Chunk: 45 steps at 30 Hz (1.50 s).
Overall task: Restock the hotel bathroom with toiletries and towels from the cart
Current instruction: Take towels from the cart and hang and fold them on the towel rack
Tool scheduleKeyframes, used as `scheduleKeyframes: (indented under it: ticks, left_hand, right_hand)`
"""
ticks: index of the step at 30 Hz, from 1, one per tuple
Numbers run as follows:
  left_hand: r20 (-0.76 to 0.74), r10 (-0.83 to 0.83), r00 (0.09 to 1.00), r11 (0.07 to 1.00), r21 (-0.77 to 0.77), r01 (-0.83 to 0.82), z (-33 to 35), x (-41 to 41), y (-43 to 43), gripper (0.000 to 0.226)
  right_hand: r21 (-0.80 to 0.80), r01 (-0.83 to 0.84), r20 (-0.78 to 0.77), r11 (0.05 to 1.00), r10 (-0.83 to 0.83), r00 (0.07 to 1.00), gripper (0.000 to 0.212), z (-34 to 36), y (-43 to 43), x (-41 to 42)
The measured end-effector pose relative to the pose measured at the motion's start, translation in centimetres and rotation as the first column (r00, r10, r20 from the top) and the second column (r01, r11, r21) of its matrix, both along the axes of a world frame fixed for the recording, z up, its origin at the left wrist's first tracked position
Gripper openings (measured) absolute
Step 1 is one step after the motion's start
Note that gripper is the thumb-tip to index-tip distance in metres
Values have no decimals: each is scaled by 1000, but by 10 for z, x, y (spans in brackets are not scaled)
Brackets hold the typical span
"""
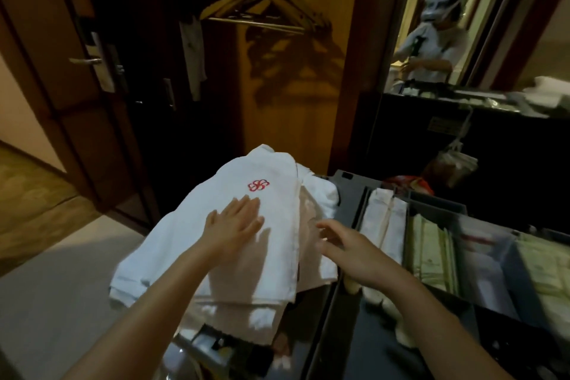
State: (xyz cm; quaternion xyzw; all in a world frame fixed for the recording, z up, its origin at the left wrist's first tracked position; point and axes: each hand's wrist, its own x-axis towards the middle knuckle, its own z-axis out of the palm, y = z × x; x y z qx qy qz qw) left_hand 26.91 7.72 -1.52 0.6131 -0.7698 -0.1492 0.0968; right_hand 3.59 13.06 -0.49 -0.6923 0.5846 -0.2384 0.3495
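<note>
A stack of folded white towels (262,170) with a red embroidered logo lies on the left end of the grey cart (345,333). My left hand (234,222) rests flat on the top towel, fingers straight, just below the logo. My right hand (348,247) hovers at the towel stack's right edge with fingers spread and loosely bent, holding nothing. To the right, the cart's tray (438,203) holds rows of packaged toiletries (431,253) and white sachets (385,219).
An open wardrobe with wooden hangers (262,0) stands straight ahead; a dark door (61,65) with a card lock is at the left. A mirror (447,18) above a dark counter (462,120) at the right reflects a person. A plastic bag (453,166) hangs beyond the cart.
</note>
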Motion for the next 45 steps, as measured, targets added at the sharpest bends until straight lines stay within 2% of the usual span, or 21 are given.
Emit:
scheduleKeyframes:
  ticks: [5, 9, 15, 20, 27, 32, 36, 38, 40, 45]
  left_hand:
    - [-72, 6, 997, 987, -159, -18, -25, 12, -58, 54]
    - [-58, -9, 998, 983, -183, -2, -31, 20, -95, 60]
    - [-16, -36, 999, 990, -137, 34, -32, 24, -145, 54]
    - [-87, 53, 995, 994, -95, -61, -31, 25, -172, 48]
    - [-78, 58, 995, 998, -14, -60, -33, 23, -199, 51]
    - [-130, 89, 988, 996, -13, -92, -35, 22, -206, 46]
    - [-165, 95, 982, 995, -26, -101, -38, 24, -210, 46]
    - [-137, 100, 986, 994, -25, -104, -41, 24, -215, 48]
    - [-103, 143, 984, 989, -9, -145, -45, 25, -221, 53]
    - [-119, 330, 936, 936, 165, -309, -52, 30, -234, 77]
  right_hand:
    - [126, 92, 121, 988, -107, 987, 54, -1, -58, 22]
    - [179, 177, 219, 968, -215, 952, 55, 0, -101, 45]
    - [256, 290, 218, 922, -347, 912, 56, -1, -155, 62]
    - [337, 402, 162, 851, -473, 866, 61, -6, -192, 66]
    - [332, 420, 126, 844, -481, 868, 62, -8, -229, 76]
    - [247, 500, 217, 830, -551, 806, 55, -18, -243, 75]
    - [191, 564, 373, 803, -591, 715, 56, -14, -253, 68]
    - [199, 563, 443, 802, -586, 679, 59, -12, -256, 65]
    - [228, 562, 481, 795, -593, 645, 62, -9, -257, 63]
    - [290, 531, 541, 796, -594, 595, 69, 0, -258, 63]
